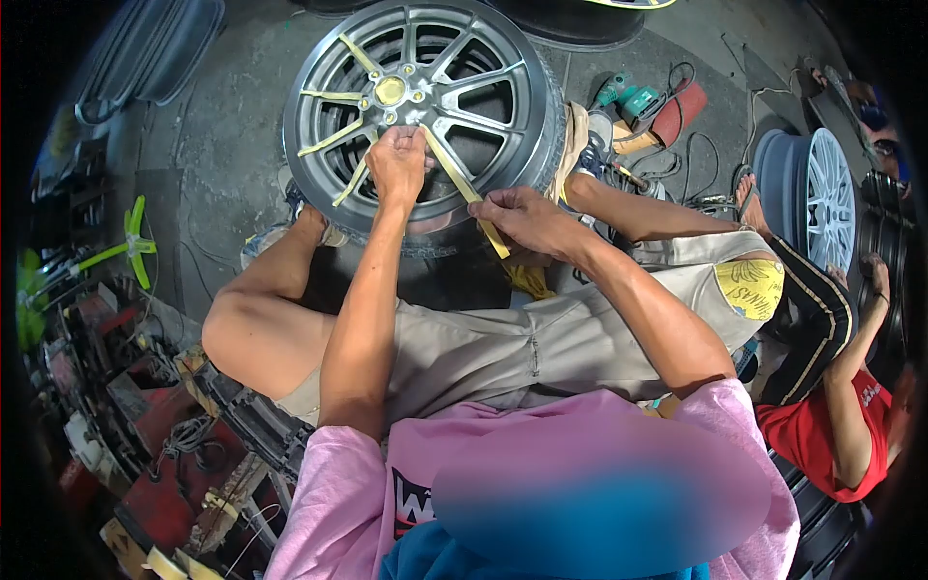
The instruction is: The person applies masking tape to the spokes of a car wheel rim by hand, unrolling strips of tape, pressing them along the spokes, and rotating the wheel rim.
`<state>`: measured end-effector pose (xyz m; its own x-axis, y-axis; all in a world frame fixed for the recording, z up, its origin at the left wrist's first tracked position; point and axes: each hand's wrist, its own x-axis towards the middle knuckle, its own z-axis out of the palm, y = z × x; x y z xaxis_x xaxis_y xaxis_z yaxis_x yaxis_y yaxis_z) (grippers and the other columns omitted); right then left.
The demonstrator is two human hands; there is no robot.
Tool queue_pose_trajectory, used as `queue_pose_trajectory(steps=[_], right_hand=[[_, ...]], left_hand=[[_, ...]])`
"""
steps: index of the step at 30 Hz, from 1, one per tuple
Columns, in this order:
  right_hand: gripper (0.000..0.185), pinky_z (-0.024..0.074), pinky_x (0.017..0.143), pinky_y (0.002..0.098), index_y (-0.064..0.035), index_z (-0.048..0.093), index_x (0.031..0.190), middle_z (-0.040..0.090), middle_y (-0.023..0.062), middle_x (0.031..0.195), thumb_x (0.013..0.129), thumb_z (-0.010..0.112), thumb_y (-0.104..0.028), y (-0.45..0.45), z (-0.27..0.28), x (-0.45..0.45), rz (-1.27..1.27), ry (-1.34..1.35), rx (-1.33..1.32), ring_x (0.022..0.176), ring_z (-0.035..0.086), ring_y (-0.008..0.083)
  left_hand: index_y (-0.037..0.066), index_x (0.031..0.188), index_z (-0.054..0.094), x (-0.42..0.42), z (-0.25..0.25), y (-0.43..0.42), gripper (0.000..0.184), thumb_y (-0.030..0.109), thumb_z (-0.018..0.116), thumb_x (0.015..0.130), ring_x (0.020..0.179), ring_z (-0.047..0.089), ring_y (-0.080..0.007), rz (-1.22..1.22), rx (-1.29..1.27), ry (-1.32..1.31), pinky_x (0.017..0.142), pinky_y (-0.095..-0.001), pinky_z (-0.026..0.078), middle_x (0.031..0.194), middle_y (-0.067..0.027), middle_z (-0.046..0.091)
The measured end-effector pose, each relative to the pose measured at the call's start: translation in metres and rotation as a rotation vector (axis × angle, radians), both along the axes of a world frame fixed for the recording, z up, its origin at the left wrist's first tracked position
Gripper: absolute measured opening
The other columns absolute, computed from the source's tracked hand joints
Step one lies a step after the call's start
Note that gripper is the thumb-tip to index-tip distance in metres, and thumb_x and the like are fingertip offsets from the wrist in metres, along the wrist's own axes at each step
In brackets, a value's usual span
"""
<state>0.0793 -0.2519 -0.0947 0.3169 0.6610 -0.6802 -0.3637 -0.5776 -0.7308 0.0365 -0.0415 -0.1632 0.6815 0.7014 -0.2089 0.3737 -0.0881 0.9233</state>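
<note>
In front of me a multi-spoke alloy wheel [333, 39] with a tyre is propped at a tilt between my legs. Yellow masking tape runs along several of its left spokes, and its centre cap [391, 91] is yellow too. A strip of masking tape [449, 166] stretches along a lower right spoke and past the rim. My left hand [396, 166] is closed at the strip's upper end, just below the hub, fingertips pinched there. Lower right, my right hand [527, 220] pinches the strip near the rim, with a loose tail hanging below the fingers.
A green power sander [633, 97] and cables lie right of the wheel. A pale wheel [826, 198] stands farther right, near a person in a red shirt [822, 440]. Grey rims [145, 48] stand upper left; a green fan [137, 242] and cluttered tools are at left.
</note>
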Motion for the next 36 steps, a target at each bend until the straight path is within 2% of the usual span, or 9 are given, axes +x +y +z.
queue_pose_trajectory(steps=[10, 12, 26, 36], right_hand=[[0.034, 0.0367, 0.052, 0.0287, -0.0034, 0.070, 0.094, 0.052, -0.0016, 0.063, 0.098, 0.059, -0.035, -0.002, -0.011, 0.000, 0.075, -0.041, 0.043, 0.056, 0.045, 0.0087], [0.035, 0.0344, 0.052, 0.0254, -0.0062, 0.064, 0.082, 0.051, -0.0045, 0.062, 0.097, 0.063, -0.038, -0.002, -0.009, -0.001, 0.047, -0.040, 0.050, 0.055, 0.043, 0.0060], [0.034, 0.0353, 0.053, 0.0249, -0.0062, 0.064, 0.081, 0.051, -0.0042, 0.064, 0.096, 0.064, -0.037, -0.001, -0.013, -0.001, 0.021, 0.021, 0.044, 0.056, 0.044, 0.0061], [0.035, 0.0325, 0.051, 0.0250, -0.0068, 0.063, 0.082, 0.049, -0.0054, 0.063, 0.096, 0.063, -0.038, 0.000, -0.007, 0.001, 0.027, 0.019, 0.024, 0.055, 0.041, 0.0059]], left_hand=[[-0.006, 0.100, 0.067, -0.004, -0.005, 0.000, 0.019, 0.011, 0.066, 0.093, 0.055, 0.064, -0.0117, -0.033, 0.008, -0.096, 0.051, -0.0248, 0.053, 0.077, -0.0099, 0.071], [-0.006, 0.099, 0.067, -0.004, -0.005, -0.001, 0.019, 0.012, 0.066, 0.093, 0.055, 0.064, -0.0116, -0.034, 0.007, -0.087, 0.051, -0.0248, 0.053, 0.077, -0.0098, 0.071], [-0.006, 0.097, 0.068, -0.002, -0.005, -0.002, 0.022, 0.015, 0.065, 0.094, 0.055, 0.065, -0.0116, -0.022, 0.109, -0.073, 0.052, -0.0252, 0.053, 0.078, -0.0098, 0.071], [-0.006, 0.096, 0.068, 0.000, -0.005, -0.004, 0.020, 0.014, 0.066, 0.094, 0.055, 0.065, -0.0114, 0.013, 0.079, -0.066, 0.051, -0.0248, 0.052, 0.077, -0.0098, 0.071]])
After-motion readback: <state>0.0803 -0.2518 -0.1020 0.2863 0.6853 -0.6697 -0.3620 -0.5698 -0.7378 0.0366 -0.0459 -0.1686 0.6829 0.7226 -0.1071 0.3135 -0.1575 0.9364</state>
